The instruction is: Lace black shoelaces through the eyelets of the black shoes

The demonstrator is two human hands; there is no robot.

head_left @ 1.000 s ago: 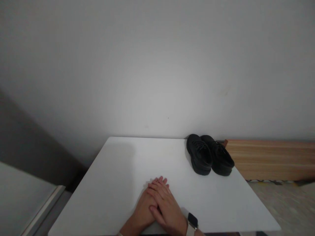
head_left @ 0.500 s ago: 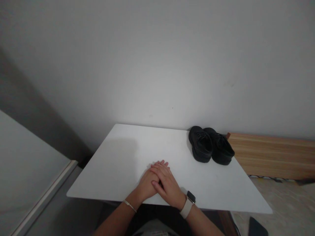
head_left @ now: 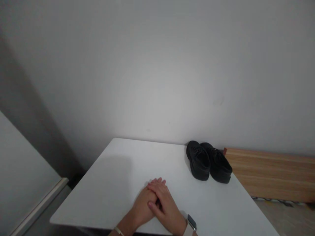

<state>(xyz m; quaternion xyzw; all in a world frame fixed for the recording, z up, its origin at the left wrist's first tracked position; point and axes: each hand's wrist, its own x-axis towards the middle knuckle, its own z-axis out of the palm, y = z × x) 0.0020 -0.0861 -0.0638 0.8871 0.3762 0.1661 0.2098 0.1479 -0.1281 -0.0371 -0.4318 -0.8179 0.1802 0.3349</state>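
My left hand lies flat near the front of the white table, palm down, with its fingertips showing beyond the other hand. A thin bracelet circles that wrist. Across its back rests my right hand, fingers laid out straight and thumb apart, holding nothing. On the right wrist sits a watch with a pale strap. A pair of black lace-up shoes stands at the table's back right: the left-hand shoe and the right-hand shoe, side by side, toes toward the wall. Neither hand touches them.
A grey-white wall rises right behind the table. To the right, beyond the table's edge, is a wood-grain board low against the wall. A white panel with a pale ledge stands at the left.
The view has tipped upward, so the table, shoes and hands sit lower in the picture. The hands stay one on the other, and the shoes have not moved on the table.
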